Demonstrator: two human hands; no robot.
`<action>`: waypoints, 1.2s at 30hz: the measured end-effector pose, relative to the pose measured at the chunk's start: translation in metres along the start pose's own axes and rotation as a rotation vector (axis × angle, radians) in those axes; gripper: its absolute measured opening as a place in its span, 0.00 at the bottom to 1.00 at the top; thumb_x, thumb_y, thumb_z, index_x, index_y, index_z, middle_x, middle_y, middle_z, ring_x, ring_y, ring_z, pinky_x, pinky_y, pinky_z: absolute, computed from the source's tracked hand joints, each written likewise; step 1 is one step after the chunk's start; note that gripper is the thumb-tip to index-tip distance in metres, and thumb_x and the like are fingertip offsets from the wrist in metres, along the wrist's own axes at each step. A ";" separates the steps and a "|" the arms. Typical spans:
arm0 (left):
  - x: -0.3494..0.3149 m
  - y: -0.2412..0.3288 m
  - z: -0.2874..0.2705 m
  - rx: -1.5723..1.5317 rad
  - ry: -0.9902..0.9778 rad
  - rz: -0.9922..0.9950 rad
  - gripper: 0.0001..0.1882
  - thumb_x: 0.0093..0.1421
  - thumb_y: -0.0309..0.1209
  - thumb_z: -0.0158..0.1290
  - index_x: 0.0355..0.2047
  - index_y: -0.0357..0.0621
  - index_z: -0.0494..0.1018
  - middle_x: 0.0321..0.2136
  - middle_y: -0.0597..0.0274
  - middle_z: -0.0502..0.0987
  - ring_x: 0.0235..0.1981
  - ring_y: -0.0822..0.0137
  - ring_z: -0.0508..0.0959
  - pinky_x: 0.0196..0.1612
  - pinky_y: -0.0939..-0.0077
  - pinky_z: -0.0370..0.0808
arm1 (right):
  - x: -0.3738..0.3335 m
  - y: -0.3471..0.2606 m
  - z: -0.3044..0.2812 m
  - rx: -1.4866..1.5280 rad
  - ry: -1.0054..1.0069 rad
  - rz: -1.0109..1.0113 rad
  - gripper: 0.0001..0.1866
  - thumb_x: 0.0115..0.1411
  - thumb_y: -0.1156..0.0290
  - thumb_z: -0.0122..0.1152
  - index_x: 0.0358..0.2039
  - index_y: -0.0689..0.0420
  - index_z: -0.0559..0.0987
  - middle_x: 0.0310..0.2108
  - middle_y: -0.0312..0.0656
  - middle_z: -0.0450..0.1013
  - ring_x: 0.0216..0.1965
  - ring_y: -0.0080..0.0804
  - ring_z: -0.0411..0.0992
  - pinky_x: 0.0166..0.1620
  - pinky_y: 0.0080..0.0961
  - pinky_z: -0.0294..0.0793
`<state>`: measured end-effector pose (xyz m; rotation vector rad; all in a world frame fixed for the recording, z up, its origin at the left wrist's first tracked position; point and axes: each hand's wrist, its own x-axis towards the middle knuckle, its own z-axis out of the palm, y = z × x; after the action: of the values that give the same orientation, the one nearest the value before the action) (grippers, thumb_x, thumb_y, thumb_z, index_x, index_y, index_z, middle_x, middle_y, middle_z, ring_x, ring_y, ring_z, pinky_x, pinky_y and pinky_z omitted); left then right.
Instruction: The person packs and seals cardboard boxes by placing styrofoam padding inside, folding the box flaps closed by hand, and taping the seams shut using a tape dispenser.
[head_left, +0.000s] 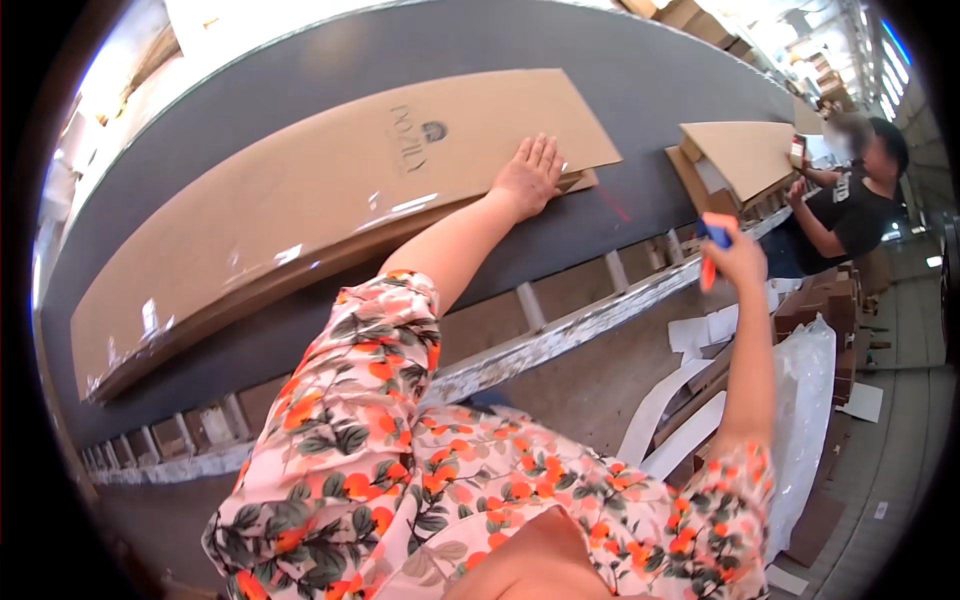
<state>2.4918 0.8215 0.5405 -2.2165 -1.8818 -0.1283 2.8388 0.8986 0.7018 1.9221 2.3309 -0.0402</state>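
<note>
A long, flat cardboard box (300, 205) lies on a dark grey belt-like surface (330, 50), in front of the person and stretching off to the left. Its top bears a printed mark: a dark round emblem (433, 131) beside a line of large dark capitals, with fainter, smaller print alongside that is too weak to make out. Shiny patches of clear tape (290, 254) show along its near edge and left end.

The left hand (530, 180) rests palm down on the box near its right end, fingers stretched out and nearly together. The right hand (738, 258) is closed around an orange-and-blue handheld tool (716, 236), apparently a tape dispenser, held clear of the box above the near edge of the surface. A thin red line (617, 206) marks the surface between the box and a second cardboard carton (745, 155) to the right.

Beyond that carton, a co-worker (850, 215) in a dark T-shirt with pale lettering, unreadable here, holds a small object with a light label. Below the right forearm lie white strips (660, 405) and clear plastic wrapping (805, 400).
</note>
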 end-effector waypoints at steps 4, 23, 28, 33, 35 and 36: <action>0.029 0.014 0.024 0.116 0.021 -0.045 0.30 0.65 0.42 0.40 0.62 0.35 0.56 0.63 0.40 0.56 0.65 0.44 0.56 0.65 0.52 0.52 | -0.085 -0.005 0.035 1.039 -0.192 -0.064 0.29 0.46 0.64 0.73 0.50 0.58 0.78 0.40 0.38 0.77 0.40 0.22 0.73 0.43 0.23 0.73; -0.374 -0.110 -0.063 0.193 0.437 -0.854 0.35 0.61 0.39 0.53 0.63 0.36 0.53 0.64 0.41 0.53 0.67 0.45 0.50 0.68 0.53 0.46 | 0.007 -0.361 0.064 1.249 -0.487 -0.556 0.22 0.52 0.69 0.55 0.50 0.56 0.76 0.37 0.39 0.75 0.39 0.23 0.70 0.43 0.22 0.70; -0.415 -0.140 -0.065 -0.102 1.001 -1.615 0.39 0.65 0.41 0.48 0.64 0.28 0.44 0.66 0.34 0.44 0.68 0.43 0.46 0.69 0.58 0.45 | 0.006 -0.381 0.025 1.006 -0.589 -0.673 0.24 0.55 0.56 0.61 0.46 0.59 0.79 0.41 0.41 0.77 0.44 0.27 0.73 0.48 0.26 0.71; -0.371 -0.114 -0.077 -0.429 1.120 -1.789 0.41 0.63 0.44 0.51 0.64 0.27 0.46 0.65 0.33 0.46 0.67 0.44 0.49 0.67 0.62 0.49 | 0.082 -0.396 0.041 1.039 -0.307 -0.771 0.20 0.63 0.59 0.51 0.47 0.62 0.77 0.40 0.44 0.76 0.44 0.29 0.71 0.49 0.28 0.69; -0.316 -0.101 -0.084 -0.617 1.166 -1.805 0.39 0.62 0.45 0.52 0.61 0.28 0.51 0.60 0.34 0.57 0.62 0.45 0.58 0.64 0.63 0.55 | 0.201 -0.385 0.101 0.713 0.129 -0.994 0.15 0.60 0.66 0.48 0.39 0.63 0.77 0.40 0.54 0.76 0.45 0.50 0.72 0.49 0.34 0.70; -0.308 -0.086 -0.078 -0.677 1.163 -1.842 0.36 0.61 0.45 0.53 0.58 0.29 0.55 0.56 0.36 0.63 0.59 0.46 0.64 0.61 0.63 0.60 | 0.228 -0.395 0.105 0.469 -0.014 -1.020 0.18 0.61 0.61 0.46 0.41 0.61 0.77 0.45 0.54 0.74 0.50 0.54 0.69 0.54 0.37 0.67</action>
<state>2.3612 0.5203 0.5605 0.4258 -2.2278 -1.8421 2.4172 1.0343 0.5510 0.5953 3.1912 -0.7211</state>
